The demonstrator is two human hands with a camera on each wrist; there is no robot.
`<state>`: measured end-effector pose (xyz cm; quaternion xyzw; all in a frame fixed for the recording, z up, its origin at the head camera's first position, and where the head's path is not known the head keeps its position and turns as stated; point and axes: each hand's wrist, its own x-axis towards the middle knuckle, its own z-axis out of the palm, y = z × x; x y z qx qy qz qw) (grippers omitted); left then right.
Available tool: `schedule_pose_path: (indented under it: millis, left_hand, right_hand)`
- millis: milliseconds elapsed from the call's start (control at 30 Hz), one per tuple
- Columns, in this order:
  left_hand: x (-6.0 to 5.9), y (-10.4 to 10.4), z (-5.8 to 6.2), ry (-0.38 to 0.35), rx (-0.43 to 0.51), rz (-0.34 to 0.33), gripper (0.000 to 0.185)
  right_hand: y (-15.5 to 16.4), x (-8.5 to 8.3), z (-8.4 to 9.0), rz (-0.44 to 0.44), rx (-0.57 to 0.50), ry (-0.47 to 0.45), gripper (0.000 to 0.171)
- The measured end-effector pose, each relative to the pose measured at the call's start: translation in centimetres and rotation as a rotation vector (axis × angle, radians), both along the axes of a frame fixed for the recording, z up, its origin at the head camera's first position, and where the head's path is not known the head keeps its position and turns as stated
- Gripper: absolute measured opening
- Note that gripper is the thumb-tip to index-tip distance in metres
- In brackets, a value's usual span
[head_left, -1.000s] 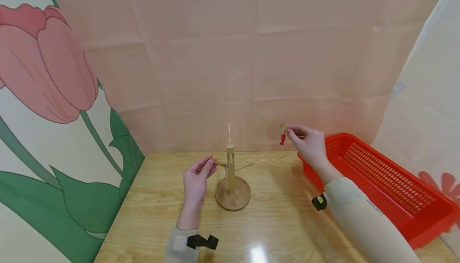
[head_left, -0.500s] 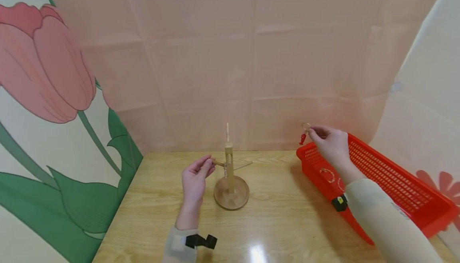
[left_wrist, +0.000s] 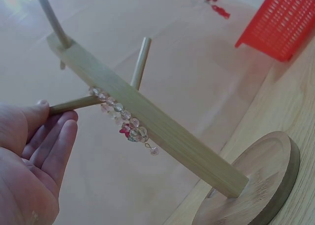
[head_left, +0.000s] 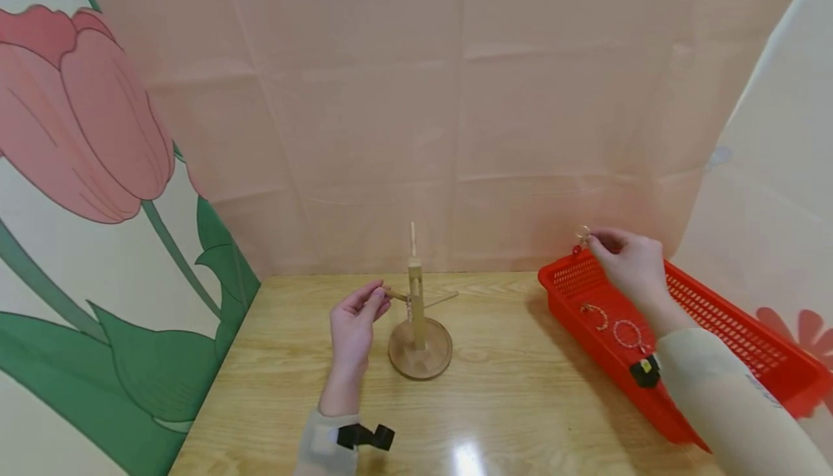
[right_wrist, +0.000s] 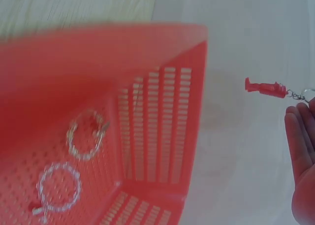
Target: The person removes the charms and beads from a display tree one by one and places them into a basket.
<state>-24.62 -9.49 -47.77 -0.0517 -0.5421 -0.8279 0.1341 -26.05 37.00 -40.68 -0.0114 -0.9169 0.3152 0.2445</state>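
No text, label, brand, number or sign can be read in any view. In the head view, toward 4 o'clock, a faint print (head_left: pixel 764 391) is borne by the right sleeve (head_left: pixel 732 404); it cannot be resolved. Nearer the centre, a yellow mark (head_left: pixel 646 365) is carried by the black wrist device (head_left: pixel 644 375).

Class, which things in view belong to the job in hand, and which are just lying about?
Seemingly in the job:
red figure keychain, held by right hand
pale wooden stand, peg held by left hand
pinkish beaded bracelet on that peg
red perforated plastic basket, near right hand

Seemingly lying about:
two round beaded bracelets in the basket
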Motion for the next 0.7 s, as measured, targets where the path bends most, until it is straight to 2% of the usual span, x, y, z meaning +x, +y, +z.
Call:
schedule_pose_path:
  millis: [333,700]
  left_hand:
    - [-0.3,0.3,0.1,0.007,0.003,0.008,0.022]
    - [-0.7,0.7,0.0,0.012,-0.003,0.018,0.025]
  right_hand:
    - [4.2,-0.3,-0.5,0.015,-0.001,-0.09,0.042]
    - [8.3,-0.3,-1.2,-0.012,0.035,-0.143,0.047]
